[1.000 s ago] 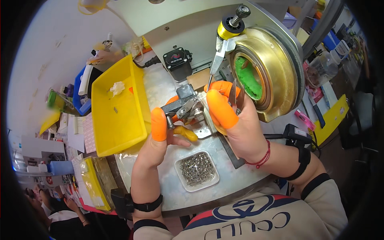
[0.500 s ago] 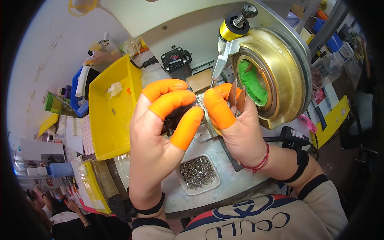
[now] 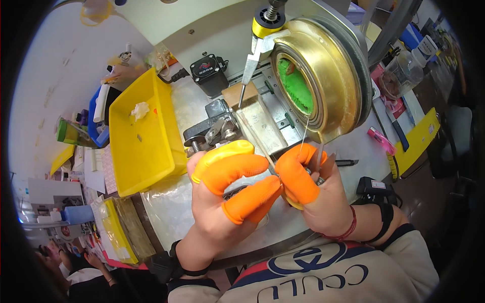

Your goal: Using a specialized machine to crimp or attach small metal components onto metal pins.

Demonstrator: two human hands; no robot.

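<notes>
My left hand (image 3: 227, 202), with orange and yellow finger cots, is closed in a pinch. Its fingertips meet those of my right hand (image 3: 310, 184), and whatever lies between them is too small to make out. Tweezers (image 3: 320, 156) are tucked in my closed right hand, their metal tips pointing up. A thin pale thread (image 3: 304, 135) runs from the brass-coloured ring (image 3: 331, 76) of the machine down to my right fingers. Beyond my hands is a metal clamp (image 3: 220, 129) on the machine bed. Small metal pieces (image 3: 233, 193) lie mostly hidden behind my left hand.
A yellow bin (image 3: 144, 171) stands to the left. At the machine are a black box (image 3: 208, 73), a yellow thread spool (image 3: 268, 22) and a pointed metal arm (image 3: 248, 70). A pink cutter (image 3: 381, 140) lies at right. Another person's hand (image 3: 93, 260) shows at far lower left.
Both hands have come away from the clamp toward me, still together, uncovering the machine bed. The thread now shows stretched to my right hand. The metal pieces' tray has become mostly covered.
</notes>
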